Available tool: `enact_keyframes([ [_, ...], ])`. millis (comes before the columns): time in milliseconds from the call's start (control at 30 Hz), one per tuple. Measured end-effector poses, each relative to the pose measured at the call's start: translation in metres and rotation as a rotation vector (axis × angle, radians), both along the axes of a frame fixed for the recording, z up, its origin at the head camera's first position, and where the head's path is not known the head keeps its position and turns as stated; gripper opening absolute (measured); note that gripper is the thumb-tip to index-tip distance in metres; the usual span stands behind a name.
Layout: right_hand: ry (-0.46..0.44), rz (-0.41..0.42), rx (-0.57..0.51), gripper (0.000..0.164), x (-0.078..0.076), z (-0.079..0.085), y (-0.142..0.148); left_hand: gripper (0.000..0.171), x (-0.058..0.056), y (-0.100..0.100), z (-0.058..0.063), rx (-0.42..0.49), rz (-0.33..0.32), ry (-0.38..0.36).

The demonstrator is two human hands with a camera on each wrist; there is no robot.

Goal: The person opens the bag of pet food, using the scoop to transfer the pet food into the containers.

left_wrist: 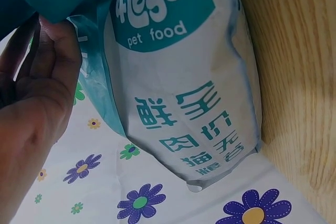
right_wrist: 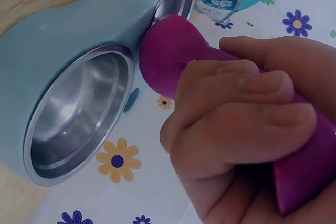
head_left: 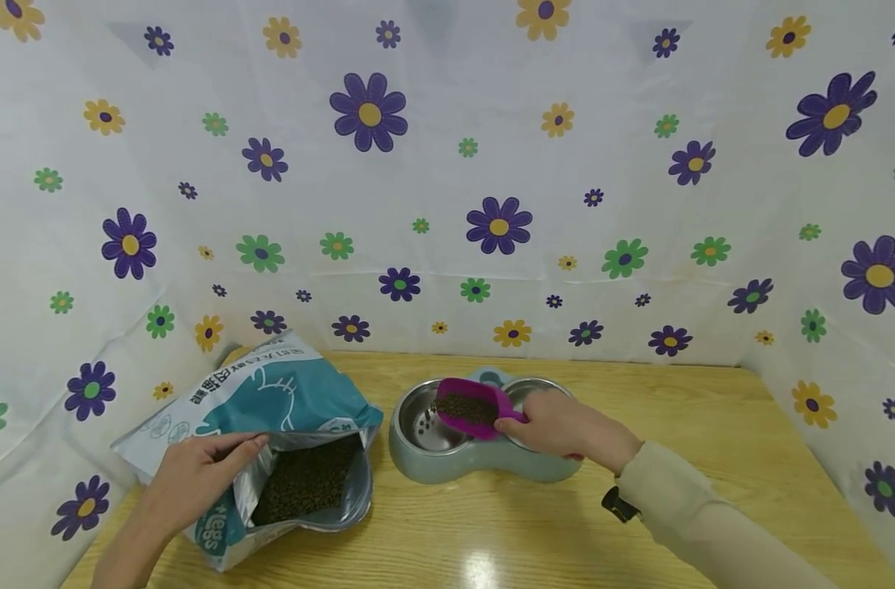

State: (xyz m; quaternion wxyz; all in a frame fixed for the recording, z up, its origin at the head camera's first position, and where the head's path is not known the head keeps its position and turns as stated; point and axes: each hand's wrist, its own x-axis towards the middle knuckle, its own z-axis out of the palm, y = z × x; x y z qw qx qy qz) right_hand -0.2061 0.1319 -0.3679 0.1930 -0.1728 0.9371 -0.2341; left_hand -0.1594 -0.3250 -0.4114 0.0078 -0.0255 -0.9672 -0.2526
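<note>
My right hand (head_left: pixel 565 425) grips the handle of a magenta scoop (right_wrist: pixel 170 51), its fingers curled round it. Brown kibble lies in the scoop, which is tilted over the left steel bowl (head_left: pixel 440 439) of a blue-grey double feeder (head_left: pixel 447 469). Some pieces show at the scoop's lip and on that bowl's floor. The right steel bowl (right_wrist: pixel 79 108), partly behind my hand in the head view, shows bare metal. With thumb and fingers, my left hand (head_left: pixel 186 483) pinches the upper edge of a teal and white pet food bag (head_left: pixel 289 397). Kibble (head_left: pixel 311 483) shows inside its gaping mouth.
A wooden table (head_left: pixel 683 425) carries the bag at left and the feeder near the middle. A white cloth (head_left: pixel 433 180) printed with flowers hangs behind and along both sides. A dark band (head_left: pixel 620 504) sits at my right sleeve cuff.
</note>
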Motion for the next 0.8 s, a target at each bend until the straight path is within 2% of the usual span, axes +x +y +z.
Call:
enact_keyframes([
  [167,0.018,-0.019,0.021,0.054,0.001,0.001,-0.004,0.044,0.000,0.000,0.001,0.000,-0.006,0.017],
  [367,0.093,0.011,0.049,0.050,0.000,0.002,-0.008,0.043,-0.001,0.001,0.001,-0.002,-0.009,0.028],
  [533,0.178,0.036,0.115,0.046,0.001,0.001,-0.013,0.045,0.000,0.002,0.001,-0.001,-0.001,0.005],
  [800,0.282,0.028,0.221,0.046,0.008,-0.003,-0.022,0.046,0.002,0.004,0.003,-0.002,0.003,-0.002],
])
